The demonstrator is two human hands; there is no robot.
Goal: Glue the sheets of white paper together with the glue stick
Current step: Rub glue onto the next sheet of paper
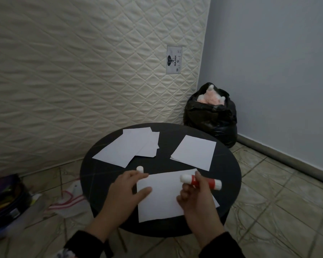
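My right hand (196,198) grips the rigid, light glue stick (200,181) mid-barrel, while my left hand (127,192), fingers flat and open, pins the flimsy paper sheet (168,194) lying between them.

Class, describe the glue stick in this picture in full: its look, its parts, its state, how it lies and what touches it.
The glue stick is a plastic-looking tube with a red and white body. It is uncapped. It lies roughly level, over the far edge of the nearest white sheet, white tip pointing left. The right hand grips its middle. Its white cap stands apart on the black table, beyond the left hand.
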